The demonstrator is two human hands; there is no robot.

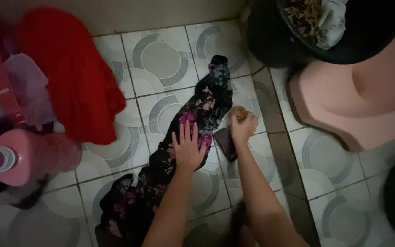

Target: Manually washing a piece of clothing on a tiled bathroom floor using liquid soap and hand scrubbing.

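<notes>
Floral dark cloth lies stretched along the tiled floor; left hand presses it flat, fingers spread, while right hand grips a brush.

Both bare forearms reach forward from the bottom edge of the view, running roughly side by side and angled slightly inward. The left hand lies palm down, its fingers straight, close together and pointing away from the body, the thumb tucked alongside. The right hand sits just beyond and beside it, curled into a loose fist, knuckles up, wrist bent slightly downward. The two hands are near but apart.
</notes>
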